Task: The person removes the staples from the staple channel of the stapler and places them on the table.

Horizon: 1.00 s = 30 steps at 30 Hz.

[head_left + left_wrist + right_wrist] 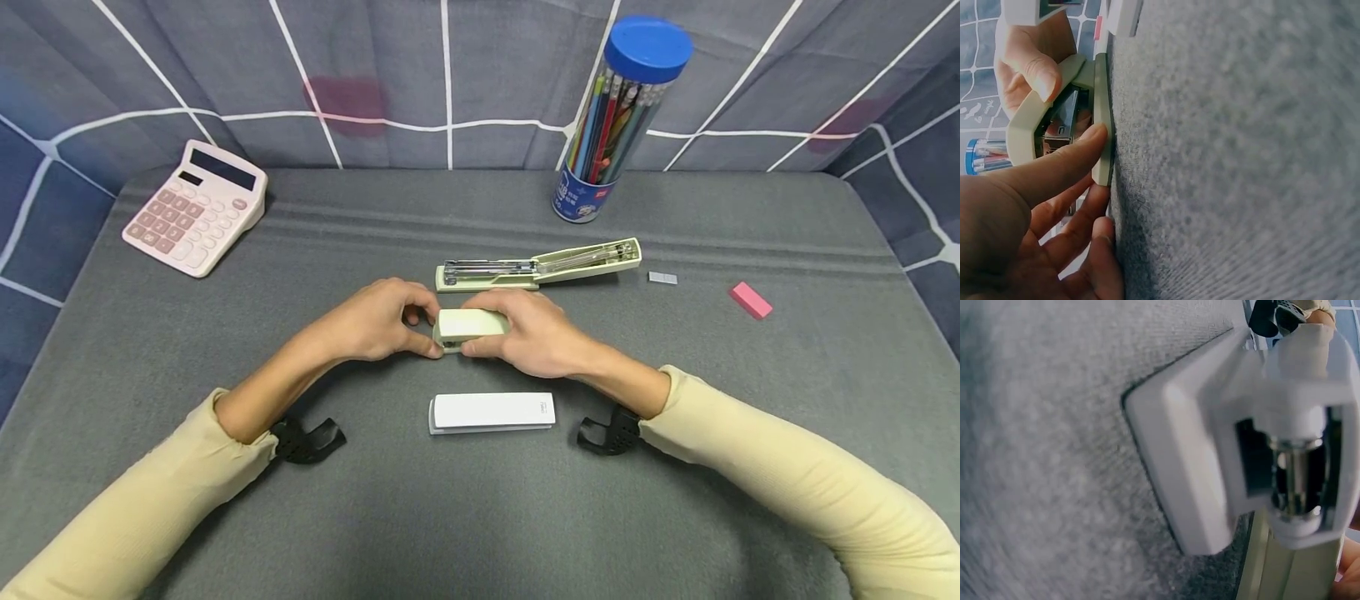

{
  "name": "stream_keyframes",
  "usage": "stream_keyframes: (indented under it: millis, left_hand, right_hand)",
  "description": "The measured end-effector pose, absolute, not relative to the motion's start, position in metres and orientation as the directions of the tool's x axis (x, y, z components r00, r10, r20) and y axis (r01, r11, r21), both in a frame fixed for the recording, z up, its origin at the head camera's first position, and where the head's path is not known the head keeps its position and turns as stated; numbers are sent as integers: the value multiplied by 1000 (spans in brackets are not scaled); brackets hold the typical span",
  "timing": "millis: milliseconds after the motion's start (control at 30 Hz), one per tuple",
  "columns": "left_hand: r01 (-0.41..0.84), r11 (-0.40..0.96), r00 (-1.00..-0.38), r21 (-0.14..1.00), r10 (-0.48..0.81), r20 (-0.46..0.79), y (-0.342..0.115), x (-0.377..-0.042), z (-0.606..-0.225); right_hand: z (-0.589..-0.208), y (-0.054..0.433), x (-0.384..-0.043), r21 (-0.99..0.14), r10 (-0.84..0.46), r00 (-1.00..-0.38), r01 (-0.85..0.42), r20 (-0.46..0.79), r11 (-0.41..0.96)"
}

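Note:
A pale green stapler [471, 322] is between my two hands on the grey table. In the left wrist view its upper part [1022, 128] is tilted up from the base [1103, 119], with the metal magazine showing in between. My left hand [382, 321] pinches the base at the front end, thumb on top and fingers beneath. My right hand [542, 335] grips the upper part with thumb and fingers on either side. A white stapler [491, 412] lies nearer the person and fills much of the right wrist view. Behind the hands, another pale green stapler [491, 282] lies opened out.
A strip of staples [663, 278] and a pink eraser [750, 301] lie to the right. At the back stands a clear tub of pencils [615, 125] with a blue lid. A pink calculator [197, 208] sits back left. A checked cloth [405, 75] hangs behind the table.

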<state>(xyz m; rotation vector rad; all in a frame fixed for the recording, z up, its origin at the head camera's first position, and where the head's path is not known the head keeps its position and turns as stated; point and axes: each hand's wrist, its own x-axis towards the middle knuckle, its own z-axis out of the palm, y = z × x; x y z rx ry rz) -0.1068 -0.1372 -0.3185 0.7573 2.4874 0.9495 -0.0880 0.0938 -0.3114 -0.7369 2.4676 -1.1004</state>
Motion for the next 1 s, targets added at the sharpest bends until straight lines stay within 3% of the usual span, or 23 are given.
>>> stream_keyframes:
  millis: [467,700,1000]
  left_hand:
    - [347,625,-783,699,603,-151,-133,-108,-316]
    - [366,606,-770,706,623,-137,-135,-108,-317]
    - [378,593,-760,710,637,-127,-137,-108,-316]
  right_hand:
    - [-314,99,-87,-779,-569,-816,-294,-97,554]
    - [-309,104,-86,-904,-619,-784,-234,-42,358]
    - [-307,114,-86,-920,-593,-805,-232,-1,317]
